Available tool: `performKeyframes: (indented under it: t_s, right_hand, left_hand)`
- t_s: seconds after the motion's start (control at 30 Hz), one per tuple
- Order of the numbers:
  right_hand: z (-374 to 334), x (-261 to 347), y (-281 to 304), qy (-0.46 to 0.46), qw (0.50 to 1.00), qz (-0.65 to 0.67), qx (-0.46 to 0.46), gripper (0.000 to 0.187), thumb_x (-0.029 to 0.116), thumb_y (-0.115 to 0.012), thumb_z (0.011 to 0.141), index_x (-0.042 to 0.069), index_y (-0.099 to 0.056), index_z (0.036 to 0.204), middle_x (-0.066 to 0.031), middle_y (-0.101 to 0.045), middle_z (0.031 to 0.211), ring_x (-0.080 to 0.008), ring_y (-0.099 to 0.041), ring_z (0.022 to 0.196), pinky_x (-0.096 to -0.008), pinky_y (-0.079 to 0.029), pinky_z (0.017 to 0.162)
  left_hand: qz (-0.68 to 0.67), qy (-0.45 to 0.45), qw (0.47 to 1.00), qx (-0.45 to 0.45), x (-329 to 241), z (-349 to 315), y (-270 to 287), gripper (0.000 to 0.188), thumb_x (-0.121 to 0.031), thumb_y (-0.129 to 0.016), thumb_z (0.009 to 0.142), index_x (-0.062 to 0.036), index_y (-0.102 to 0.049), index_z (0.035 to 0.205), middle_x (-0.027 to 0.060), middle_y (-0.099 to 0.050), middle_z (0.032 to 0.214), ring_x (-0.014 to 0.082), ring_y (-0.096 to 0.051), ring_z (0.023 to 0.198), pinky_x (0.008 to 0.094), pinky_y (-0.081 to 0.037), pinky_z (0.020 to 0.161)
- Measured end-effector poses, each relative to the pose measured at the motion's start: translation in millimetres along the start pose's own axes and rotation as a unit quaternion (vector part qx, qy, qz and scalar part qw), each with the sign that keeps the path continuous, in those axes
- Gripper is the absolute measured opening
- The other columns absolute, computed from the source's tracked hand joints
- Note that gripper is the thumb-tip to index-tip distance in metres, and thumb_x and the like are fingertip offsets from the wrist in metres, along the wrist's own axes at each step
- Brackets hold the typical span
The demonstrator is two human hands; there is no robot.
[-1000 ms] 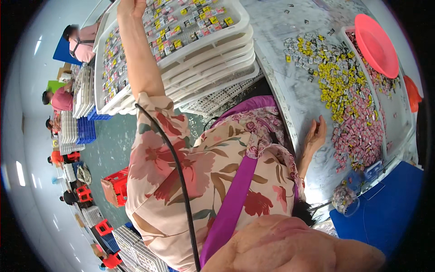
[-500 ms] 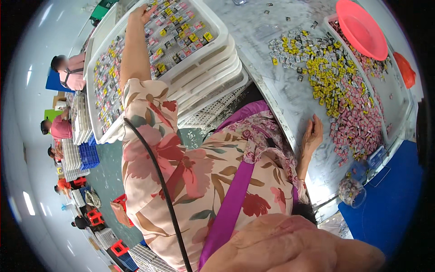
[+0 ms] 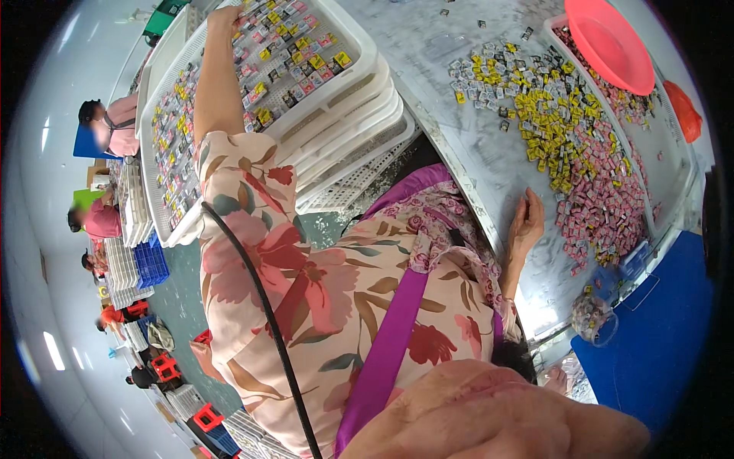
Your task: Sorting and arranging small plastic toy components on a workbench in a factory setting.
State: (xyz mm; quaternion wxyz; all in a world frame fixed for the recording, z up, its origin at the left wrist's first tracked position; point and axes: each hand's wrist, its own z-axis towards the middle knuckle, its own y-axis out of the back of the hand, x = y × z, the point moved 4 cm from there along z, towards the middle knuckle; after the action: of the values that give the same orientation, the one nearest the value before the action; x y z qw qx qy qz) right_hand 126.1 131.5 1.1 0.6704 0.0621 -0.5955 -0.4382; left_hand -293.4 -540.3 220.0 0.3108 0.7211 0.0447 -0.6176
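Observation:
My left arm reaches to the far left over the top white perforated tray [image 3: 365, 65], where many small square pieces in yellow, pink, black and white lie spread out. At the picture's upper edge my left hand [image 3: 226, 17] is over these pieces; its fingers are too small and partly hidden to read. My right hand [image 3: 526, 220] rests on the metal table [image 3: 478, 172], fingers loosely stretched and slightly curled, nothing in it. Just right of it lie heaps of the small pieces: yellow ones [image 3: 547, 126] and pink ones [image 3: 600, 210].
Several more white trays [image 3: 359, 141] are stacked below the top one. At the right are a pink basin [image 3: 612, 46], a white bin [image 3: 673, 183] of pieces, a red bag [image 3: 683, 111] and a clear jar [image 3: 591, 320]. Other people work beside stacked trays at the far left.
My left hand has moved slightly farther up and left over the tray. The right hand stays almost in place, with the whole view shifted a little.

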Motion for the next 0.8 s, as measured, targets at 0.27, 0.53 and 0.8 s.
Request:
performKeyframes:
  t_s: [0.27,0.53,0.8]
  right_hand:
    - [6,9,-2,0.032,0.999,0.032,0.006,0.022,0.006,-0.06,0.093,0.0,-0.067,0.113,-0.0158,-0.068,0.113,-0.0297,-0.066,0.101,-0.034,-0.051,0.087]
    - [3,2,-1,0.024,0.999,0.03,-0.005,0.023,0.006,-0.06,0.094,0.001,-0.067,0.114,-0.0155,-0.067,0.114,-0.0295,-0.066,0.101,-0.0339,-0.051,0.086]
    - [-2,1,5,-0.023,0.999,0.045,-0.003,0.023,0.006,-0.061,0.092,0.003,-0.067,0.113,-0.016,-0.067,0.111,-0.0316,-0.065,0.099,-0.0348,-0.051,0.085]
  left_hand:
    - [0.157,-0.086,0.983,-0.042,17,54,46,0.036,-0.025,-0.088,0.073,0.0002,-0.067,0.087,0.0038,-0.06,0.082,0.0187,-0.049,0.068,0.0387,-0.041,0.059]
    - [0.357,-0.083,0.93,-0.039,1,27,4,0.047,-0.042,-0.081,0.073,-0.0058,-0.074,0.101,0.0133,-0.07,0.102,0.0271,-0.067,0.093,0.0397,-0.053,0.077]
    - [0.684,-0.124,0.708,-0.123,-58,-24,-28,0.055,-0.052,-0.069,0.077,-0.0107,-0.072,0.113,0.0155,-0.071,0.11,0.0311,-0.066,0.11,0.0395,-0.051,0.092]
